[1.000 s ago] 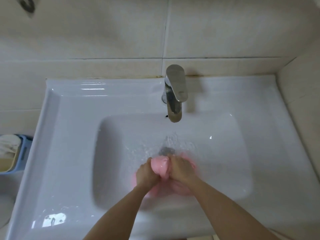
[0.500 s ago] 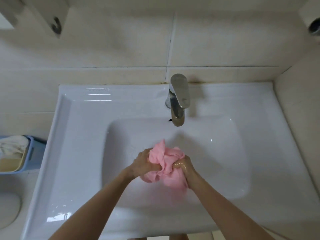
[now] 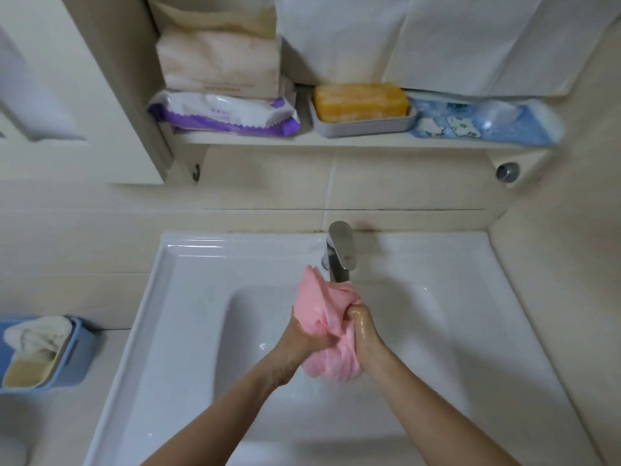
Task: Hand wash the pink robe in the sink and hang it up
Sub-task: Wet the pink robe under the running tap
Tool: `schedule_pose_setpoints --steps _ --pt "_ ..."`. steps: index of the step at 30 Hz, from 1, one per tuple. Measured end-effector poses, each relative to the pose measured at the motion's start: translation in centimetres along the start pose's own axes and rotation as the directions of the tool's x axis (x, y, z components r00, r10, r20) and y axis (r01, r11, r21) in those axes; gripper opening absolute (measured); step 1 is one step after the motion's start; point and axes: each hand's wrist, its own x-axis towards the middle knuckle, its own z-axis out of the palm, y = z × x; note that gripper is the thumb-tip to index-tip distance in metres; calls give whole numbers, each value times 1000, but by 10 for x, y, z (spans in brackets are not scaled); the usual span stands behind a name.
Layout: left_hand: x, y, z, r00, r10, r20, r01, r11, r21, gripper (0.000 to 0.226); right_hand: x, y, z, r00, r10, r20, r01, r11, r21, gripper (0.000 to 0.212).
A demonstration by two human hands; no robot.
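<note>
The pink robe point(image 3: 324, 307) is a wet, bunched wad held up above the basin of the white sink point(image 3: 188, 317). My left hand point(image 3: 304, 336) grips its left side and my right hand point(image 3: 364, 326) squeezes its right side, both closed tight on the cloth. The top of the wad rises just in front of the steel faucet point(image 3: 341, 252). A lower fold hangs below my hands. No water stream shows from the spout.
A shelf point(image 3: 336, 139) above the sink carries tissue packs point(image 3: 223, 114), an orange soap bar in a grey dish point(image 3: 361, 109) and a blue packet point(image 3: 484, 122). A blue basket point(image 3: 72, 351) with cloths sits left of the sink. A hook point(image 3: 196, 171) hangs under the cabinet.
Both hands lifted the robe out of the water and up above the basin. The view tilted upward, bringing the shelf into sight. The running water stopped.
</note>
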Motion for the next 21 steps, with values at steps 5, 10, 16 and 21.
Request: schedule_pose_setpoints --steps 5,10,16,21 --pt "-9 25 27 977 50 -206 -62 997 -51 27 -4 -7 3 987 111 -117 -119 991 -57 39" --pt "-25 53 44 950 -23 -313 -80 947 -312 17 -15 -4 23 912 54 -406 -101 990 -95 24" --pt "-35 70 53 925 -99 -368 -76 899 -431 32 -22 -9 39 880 29 -474 -102 986 -129 30" --pt "-37 78 56 879 -147 -454 -88 885 -457 25 -22 -21 42 872 -46 -488 -11 994 -113 31"
